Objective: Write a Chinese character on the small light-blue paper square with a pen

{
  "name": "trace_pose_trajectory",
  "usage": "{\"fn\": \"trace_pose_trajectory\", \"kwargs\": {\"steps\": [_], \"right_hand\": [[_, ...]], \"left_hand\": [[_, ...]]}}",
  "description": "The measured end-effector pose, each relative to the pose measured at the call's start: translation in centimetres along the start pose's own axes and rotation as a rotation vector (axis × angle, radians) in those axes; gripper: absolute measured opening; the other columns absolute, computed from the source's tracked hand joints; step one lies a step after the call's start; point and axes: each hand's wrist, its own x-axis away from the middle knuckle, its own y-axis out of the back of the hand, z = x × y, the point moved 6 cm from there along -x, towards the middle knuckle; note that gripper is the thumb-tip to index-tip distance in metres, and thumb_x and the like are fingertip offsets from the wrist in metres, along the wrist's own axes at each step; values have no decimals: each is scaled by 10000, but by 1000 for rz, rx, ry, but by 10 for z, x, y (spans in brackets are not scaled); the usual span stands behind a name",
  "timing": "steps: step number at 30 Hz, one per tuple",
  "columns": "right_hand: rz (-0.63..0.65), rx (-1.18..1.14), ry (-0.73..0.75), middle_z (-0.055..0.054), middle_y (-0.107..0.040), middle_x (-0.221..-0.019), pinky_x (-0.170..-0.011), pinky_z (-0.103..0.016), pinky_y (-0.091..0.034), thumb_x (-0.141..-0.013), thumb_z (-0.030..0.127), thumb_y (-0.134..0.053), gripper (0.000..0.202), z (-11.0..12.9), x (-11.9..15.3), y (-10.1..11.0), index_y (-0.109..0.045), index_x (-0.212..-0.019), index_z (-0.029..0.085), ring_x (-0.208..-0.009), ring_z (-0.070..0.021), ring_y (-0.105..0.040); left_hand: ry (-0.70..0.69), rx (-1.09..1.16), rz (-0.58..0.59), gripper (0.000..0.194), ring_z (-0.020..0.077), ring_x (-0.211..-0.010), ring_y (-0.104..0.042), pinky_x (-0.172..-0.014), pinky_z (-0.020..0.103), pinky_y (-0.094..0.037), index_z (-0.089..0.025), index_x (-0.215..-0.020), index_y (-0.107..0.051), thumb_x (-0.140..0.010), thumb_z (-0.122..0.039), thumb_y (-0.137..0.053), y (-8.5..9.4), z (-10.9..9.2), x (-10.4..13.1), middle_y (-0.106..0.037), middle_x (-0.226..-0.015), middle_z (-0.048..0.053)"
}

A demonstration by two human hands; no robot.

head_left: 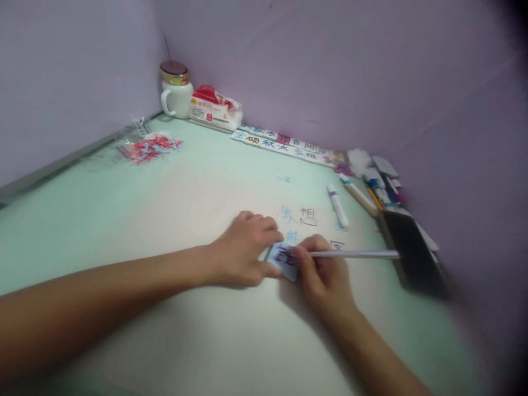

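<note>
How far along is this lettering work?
The two rows of lettered cards by the wall look done. In hand is one small card: the left hand steadies it and the right hand holds a pen at its dark character. That character may need more strokes; how many cards are left, I can't tell.

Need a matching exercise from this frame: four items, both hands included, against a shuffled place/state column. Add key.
Items
1. Left hand
2. Right hand
3. Lidded mug
4. Red and pale scraps

Place or state
A. Beside the tissue pack, near the wall corner
B. Gripping the slim pen
C. In a loose heap toward the left side of the table
D. Thumb and finger at the edges of the small card

Pairs
1-D, 2-B, 3-A, 4-C
</note>
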Motion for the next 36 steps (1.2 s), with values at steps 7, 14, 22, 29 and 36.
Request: {"fn": "trace_pose_trajectory", "kwargs": {"steps": [7, 14, 22, 29, 36], "right_hand": [[-53, -87, -54, 40, -452, -550, -478, -249, -325, -894, 270, -461, 215, 0, 0, 5, -510, -693, 209, -516, -122, -431], [-76, -151, -92, 47, -429, -565, -505, -253, -314, -894, 306, -466, 237, -5, -2, 5, -508, -685, 202, -520, -116, -410], [-50, -224, -161, 47, -430, -549, -460, -241, -296, -901, 387, -471, 297, -14, -3, 5, -510, -680, 192, -484, -106, -388], [-3, -359, -255, 57, -416, -508, -424, -230, -266, -898, 441, -476, 308, -22, -2, -1, -494, -711, 197, -454, -101, -357], [-71, -253, -197, 57, -424, -537, -461, -239, -299, -905, 380, -466, 272, -14, -3, 2, -483, -698, 205, -475, -103, -378]], "left_hand": [[-5, 4, -5, 392, 241, -919, -526, -863, 414, -322, -180, -1020, -597, -713, -399, -701, -2, 1, 0, -579, -985, 63], [-55, 13, 56, 438, 262, -1010, -494, -912, 436, -292, -216, -1172, -529, -751, -309, -609, -3, -2, 1, -566, -1099, 74], [72, -59, -19, 625, 284, -964, -477, -893, 445, -331, -135, -1118, -519, -669, -541, -672, 0, -9, 2, -554, -1024, 102], [65, -103, -47, 480, 272, -907, -487, -863, 437, -349, -147, -1072, -538, -691, -413, -658, -3, -13, 6, -555, -954, 92], [18, -29, -34, 436, 259, -916, -495, -884, 432, -354, -169, -1065, -548, -638, -237, -602, -3, -11, 6, -551, -985, 86]]}}
